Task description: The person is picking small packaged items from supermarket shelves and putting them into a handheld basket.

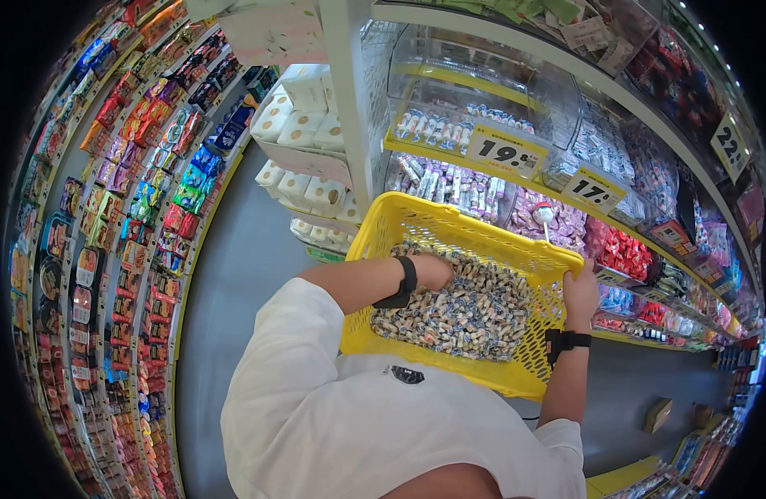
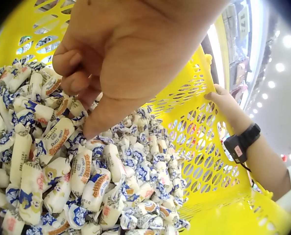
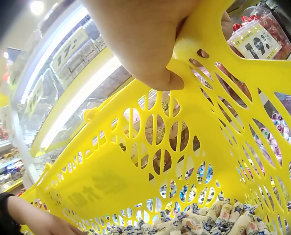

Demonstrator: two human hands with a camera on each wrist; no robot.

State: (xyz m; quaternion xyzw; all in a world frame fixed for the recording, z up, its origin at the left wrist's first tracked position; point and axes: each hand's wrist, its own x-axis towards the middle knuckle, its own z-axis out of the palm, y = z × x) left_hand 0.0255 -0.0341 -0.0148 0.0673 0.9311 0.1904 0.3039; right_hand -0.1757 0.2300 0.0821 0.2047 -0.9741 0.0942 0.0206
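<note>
A yellow plastic basket (image 1: 483,237) with slotted walls is held in front of the body. Many wrapped candies (image 1: 474,316), white with blue twisted ends, cover its bottom. My left hand (image 1: 434,271) reaches down inside onto the pile. In the left wrist view its thumb points into the candies (image 2: 82,171), its other fingers are loosely bent, and a gap shows between them with no candy visibly held. At the basket's right far corner, my right hand (image 1: 580,295) grips the rim, the thumb (image 3: 167,81) pressed on the inner side.
A candy shelf with clear bins (image 1: 458,125) and price tags (image 1: 506,150) stands right behind the basket. Stacked white paper rolls (image 1: 304,125) are to the left of it. Another shelf of packaged snacks (image 1: 142,175) lines the aisle floor (image 1: 233,249) at far left.
</note>
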